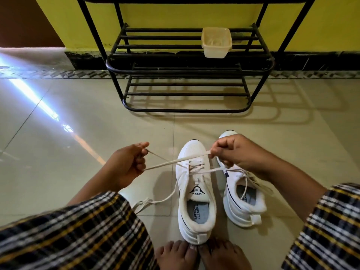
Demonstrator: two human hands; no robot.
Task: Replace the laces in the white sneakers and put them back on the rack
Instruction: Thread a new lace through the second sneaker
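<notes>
Two white sneakers stand on the tiled floor, toes pointing at the rack. The left sneaker (195, 193) has a cream lace (171, 162) threaded through its lower eyelets. My left hand (126, 166) pinches one end of that lace to the left of the shoe. My right hand (235, 152) pinches the other end above the toe, and the two strands cross over the shoe. The right sneaker (241, 195) sits partly under my right wrist, its lace loose. Another loose lace (148, 202) lies on the floor beside the left sneaker.
A black metal shoe rack (187, 61) stands against the yellow wall ahead, with a cream plastic tub (216, 42) on its middle shelf. My bare toes (200, 254) touch the left sneaker's heel. Checked fabric covers both knees at the frame's lower corners.
</notes>
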